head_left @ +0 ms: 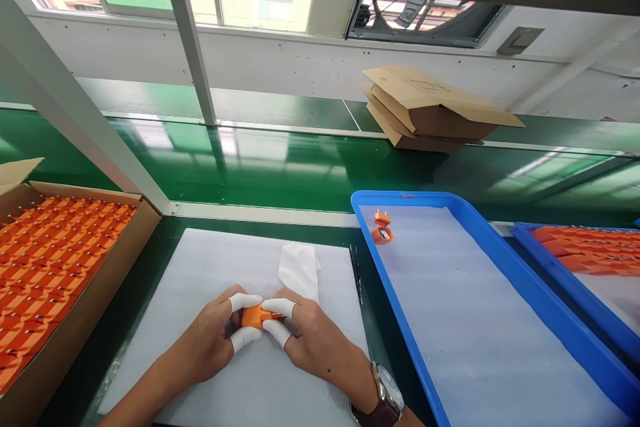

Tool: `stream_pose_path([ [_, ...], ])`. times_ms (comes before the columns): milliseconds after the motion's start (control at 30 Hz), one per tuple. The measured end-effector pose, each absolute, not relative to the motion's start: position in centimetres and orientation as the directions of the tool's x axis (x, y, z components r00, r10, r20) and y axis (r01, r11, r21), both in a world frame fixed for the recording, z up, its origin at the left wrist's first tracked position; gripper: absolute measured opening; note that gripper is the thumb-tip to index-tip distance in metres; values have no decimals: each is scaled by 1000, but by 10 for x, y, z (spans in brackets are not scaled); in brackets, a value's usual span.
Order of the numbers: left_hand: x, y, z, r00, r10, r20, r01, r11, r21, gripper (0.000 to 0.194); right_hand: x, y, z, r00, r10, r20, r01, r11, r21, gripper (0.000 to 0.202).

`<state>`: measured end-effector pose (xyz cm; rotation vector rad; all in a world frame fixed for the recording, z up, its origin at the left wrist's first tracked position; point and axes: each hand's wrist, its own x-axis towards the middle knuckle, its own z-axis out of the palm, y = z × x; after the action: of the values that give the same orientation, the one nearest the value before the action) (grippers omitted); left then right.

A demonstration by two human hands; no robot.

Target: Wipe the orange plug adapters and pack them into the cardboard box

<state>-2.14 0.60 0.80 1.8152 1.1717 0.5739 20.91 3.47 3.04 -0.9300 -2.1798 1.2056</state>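
A small orange plastic plug casing [252,317] is held between both hands above the white work sheet [200,267]. My left hand [216,330] pinches its left side between thumb and index finger. On its right end, my right hand [311,327] has the thumb and index finger closed, with the fingertips of both hands nearly meeting. White finger cots cover these thumbs and index fingers. My fingers hide much of the casing. A white cloth [299,268] lies on the sheet just beyond my right hand.
At left stands a cardboard box [95,293] filled with rows of orange parts. A blue tray [400,330] on the right holds orange pieces [383,228], one with metal pins. Farther right is another blue tray [565,270] with orange parts. Folded cartons [425,107] lie behind, near a metal post [187,40].
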Motion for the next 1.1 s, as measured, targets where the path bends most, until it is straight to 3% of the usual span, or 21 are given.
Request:
stream_pose_path([
  [233,-20,7,10,461,886,-49,467,-196,862,23,206,33,27,-637,764,106,327,393,-859,31],
  [467,-21,3,2,457,888,55,460,-289,839,33,205,32,30,-610,786,97,342,372,-863,26],
  [933,-4,0,0,379,894,239,559,-426,711,45,205,27,41,-613,782,111,423,444,-790,22],
  [1100,-8,2,0,334,898,287,554,-434,711,50,211,31,42,-487,833,262,413,484,-771,29],
])
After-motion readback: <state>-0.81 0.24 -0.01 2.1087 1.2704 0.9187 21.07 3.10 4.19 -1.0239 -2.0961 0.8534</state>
